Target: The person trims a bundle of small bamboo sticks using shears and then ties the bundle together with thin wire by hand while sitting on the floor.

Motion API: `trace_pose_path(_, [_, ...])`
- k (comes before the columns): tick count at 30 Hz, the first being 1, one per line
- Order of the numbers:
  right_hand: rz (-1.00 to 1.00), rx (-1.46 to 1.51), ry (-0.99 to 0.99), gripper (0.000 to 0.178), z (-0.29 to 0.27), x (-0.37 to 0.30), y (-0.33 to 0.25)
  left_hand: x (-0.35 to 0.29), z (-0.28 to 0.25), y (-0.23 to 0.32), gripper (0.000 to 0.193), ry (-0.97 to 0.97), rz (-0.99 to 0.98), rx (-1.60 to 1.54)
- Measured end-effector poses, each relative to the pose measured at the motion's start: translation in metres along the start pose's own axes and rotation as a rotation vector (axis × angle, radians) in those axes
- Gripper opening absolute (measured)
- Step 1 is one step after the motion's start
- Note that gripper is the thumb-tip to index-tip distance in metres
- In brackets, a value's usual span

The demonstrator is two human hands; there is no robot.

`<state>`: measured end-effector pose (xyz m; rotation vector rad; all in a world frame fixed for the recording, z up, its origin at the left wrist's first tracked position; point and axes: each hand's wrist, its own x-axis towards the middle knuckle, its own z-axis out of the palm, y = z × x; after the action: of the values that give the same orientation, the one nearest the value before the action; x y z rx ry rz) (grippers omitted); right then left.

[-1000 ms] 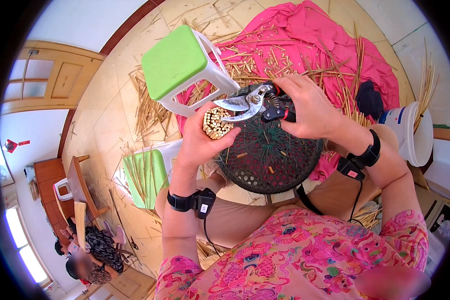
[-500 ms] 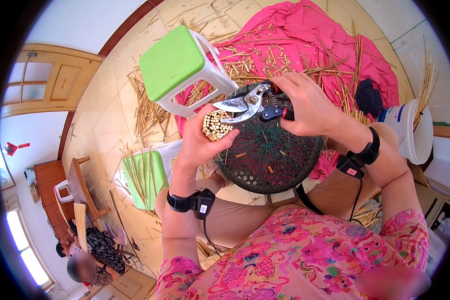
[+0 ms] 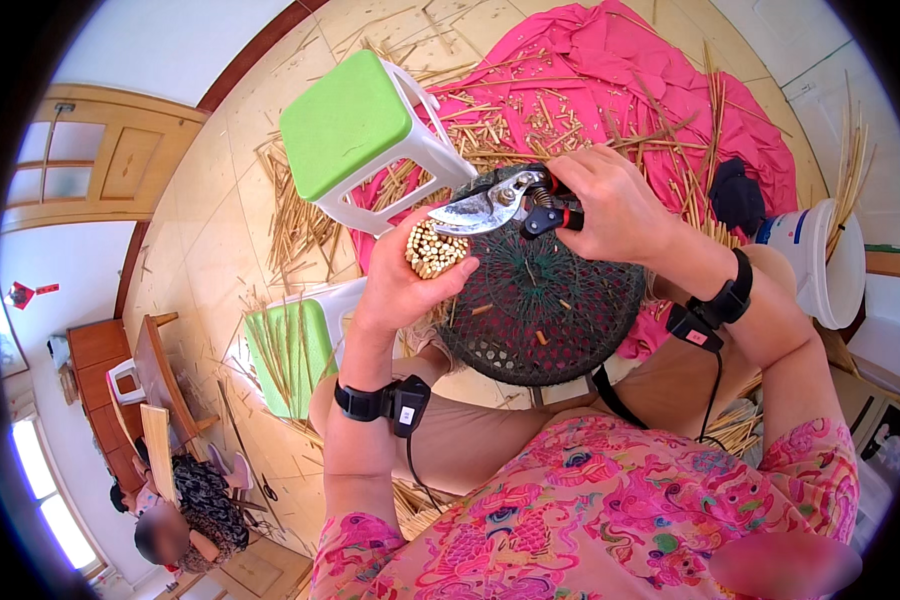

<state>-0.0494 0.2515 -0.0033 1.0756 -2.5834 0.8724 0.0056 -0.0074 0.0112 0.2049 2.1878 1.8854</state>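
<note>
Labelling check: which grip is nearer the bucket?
Right. The right grip, on the shears, is left of the bucket; the left grip, around the stalks, is farther left.

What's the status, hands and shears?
Left hand grips stalk bundle. Right hand holds pruning shears, blades at the bundle's ends. Nothing visibly blocking the blades.

The left forearm [image 3: 360,455] extends toward the far side, the left hand [image 3: 395,295] curled closed, thumb [image 3: 450,284] rightward. The right arm [image 3: 782,340] bends, the right hand [image 3: 610,205] gripping firmly, fingers [image 3: 567,168] leftward.

Tiled floor [image 3: 200,270], brown cabinet [image 3: 97,345] perhaps
</note>
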Motion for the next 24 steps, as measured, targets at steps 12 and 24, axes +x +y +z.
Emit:
trace_pose_path(12, [-0.041,0.019,0.076,0.061,-0.019,0.011,0.004,-0.002,-0.003,0.0,0.034,-0.097,-0.029,-0.12])
trace_pose_path(24, [0.274,0.562,-0.209,0.055,-0.003,-0.002,0.003,0.008,0.002,0.0,0.046,-0.035,0.026,-0.113])
